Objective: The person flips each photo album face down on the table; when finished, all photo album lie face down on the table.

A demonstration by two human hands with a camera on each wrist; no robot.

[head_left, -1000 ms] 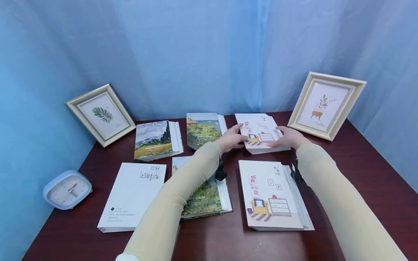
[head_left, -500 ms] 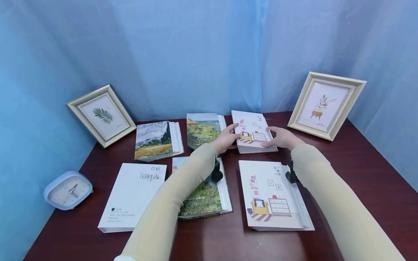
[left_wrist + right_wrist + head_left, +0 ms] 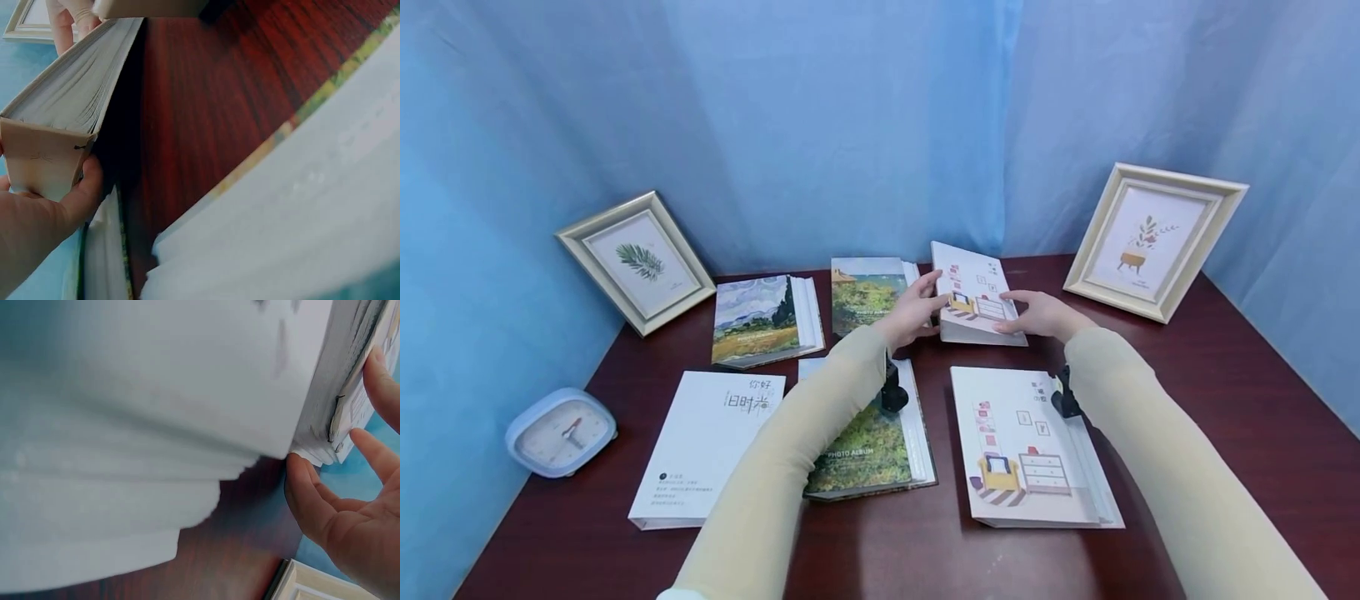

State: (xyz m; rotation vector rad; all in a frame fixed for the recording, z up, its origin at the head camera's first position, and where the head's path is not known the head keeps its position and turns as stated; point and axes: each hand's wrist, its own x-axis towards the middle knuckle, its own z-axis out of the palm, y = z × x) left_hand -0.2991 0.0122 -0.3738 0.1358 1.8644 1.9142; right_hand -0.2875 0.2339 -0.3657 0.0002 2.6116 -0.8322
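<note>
1. Leftward since the first head frame, the white furniture-print album [image 3: 976, 292] had shifted, its far end looking higher, at the back of the dark red table [image 3: 1262, 467].
2. Left hand [image 3: 910, 315] gripped its spine side; right hand [image 3: 1047, 317] held the opposite edge.
3. Repositioning seemed underway; the next move probably called for keeping both grips even.
4. Left wrist view revealed a drawing on the spine [image 3: 44, 153] and separate leaves [image 3: 81, 81], indistinct from the head.
5. Nearer lay a matching album [image 3: 1022, 450].
</note>
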